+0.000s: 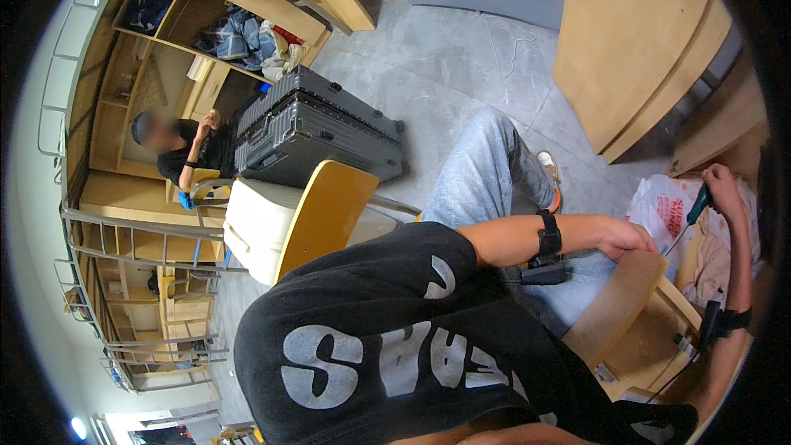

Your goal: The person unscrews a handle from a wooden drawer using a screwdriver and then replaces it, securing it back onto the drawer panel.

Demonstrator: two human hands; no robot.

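Observation:
My right hand is wrapped around the dark green handle of a screwdriver. The screwdriver's thin metal shaft slants down toward the end of a light wooden panel. My left hand grips that panel's upper end, fingers curled over the edge. Behind the panel is a wooden drawer-like box, with small items inside that I cannot make out. A white plastic bag with red print and pale crumpled cloth lie beside the screwdriver. Whether the tip touches a screw is too small to tell.
A grey suitcase and a yellow-backed chair with a white box stand to the left. Another person sits beyond. Wooden furniture rises at the upper right. A white hanger lies on the floor.

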